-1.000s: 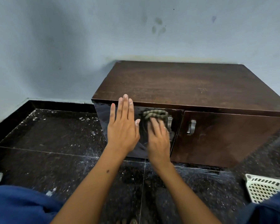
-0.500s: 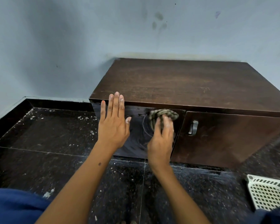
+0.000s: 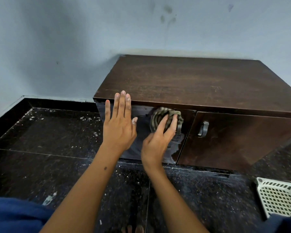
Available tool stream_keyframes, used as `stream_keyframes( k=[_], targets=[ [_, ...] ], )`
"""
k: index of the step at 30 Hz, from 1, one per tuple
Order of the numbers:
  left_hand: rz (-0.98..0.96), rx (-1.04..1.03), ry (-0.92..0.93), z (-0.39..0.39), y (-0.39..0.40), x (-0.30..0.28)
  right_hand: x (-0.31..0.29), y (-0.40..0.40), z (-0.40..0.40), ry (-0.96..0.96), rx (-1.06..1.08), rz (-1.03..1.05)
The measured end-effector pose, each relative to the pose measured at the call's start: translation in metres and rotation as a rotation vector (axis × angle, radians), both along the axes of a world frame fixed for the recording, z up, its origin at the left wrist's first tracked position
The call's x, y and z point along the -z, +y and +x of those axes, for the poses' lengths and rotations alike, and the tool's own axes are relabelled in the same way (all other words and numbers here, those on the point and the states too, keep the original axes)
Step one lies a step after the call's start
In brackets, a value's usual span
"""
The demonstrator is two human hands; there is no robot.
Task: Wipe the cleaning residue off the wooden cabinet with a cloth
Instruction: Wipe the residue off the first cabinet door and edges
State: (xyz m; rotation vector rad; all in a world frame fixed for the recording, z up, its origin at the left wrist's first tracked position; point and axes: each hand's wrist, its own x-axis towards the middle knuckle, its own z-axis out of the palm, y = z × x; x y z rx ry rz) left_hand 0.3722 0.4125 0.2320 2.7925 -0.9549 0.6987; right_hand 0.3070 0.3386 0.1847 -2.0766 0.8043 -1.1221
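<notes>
A: Where is the cloth held against the cabinet?

B: A bunched, olive-and-cream striped cloth (image 3: 166, 117) is pressed by the right hand (image 3: 158, 140) onto the upper part of the left door (image 3: 141, 132) of a low, dark brown wooden cabinet (image 3: 191, 84). The fingers are curled over the wad, closed on it. The door's metal handle (image 3: 179, 127) lies just to the right of the cloth, partly hidden by it.

A: And the left hand?

B: The left hand (image 3: 119, 125) is laid flat and open, nothing held, on the same door, to the left of the cloth.

A: Which way does unwiped surface lie?

B: A smeared film is seen below and to the right of the cloth, near the door's lower edge; a downward stroke is judged likely. The right door (image 3: 233, 140) lies further right, nearer the right hand.
</notes>
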Motion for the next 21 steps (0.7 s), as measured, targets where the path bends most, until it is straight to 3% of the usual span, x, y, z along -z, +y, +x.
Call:
stream_keyframes(
  k=[3, 7, 10, 16, 19, 21],
  targets=[
    [0.013, 0.005, -0.010, 0.000, 0.002, 0.001, -0.005, 0.008, 0.013, -0.047, -0.001, 0.020],
    [-0.005, -0.001, 0.005, -0.001, 0.002, 0.004, 0.027, -0.001, -0.005, 0.096, -0.112, -0.066],
    [-0.021, -0.017, -0.004, -0.003, -0.001, 0.005, 0.046, -0.005, -0.025, 0.198, -0.204, 0.049],
    [0.027, 0.042, -0.041, -0.015, -0.003, 0.013, -0.010, 0.005, -0.001, -0.098, -0.128, 0.703],
    [0.092, 0.091, -0.065, -0.024, -0.003, 0.019, -0.021, 0.004, -0.001, -0.243, -0.162, 0.550],
    [0.131, 0.115, -0.060, -0.028, -0.002, 0.023, -0.011, 0.003, -0.006, -0.214, -0.192, 0.509]
  ],
)
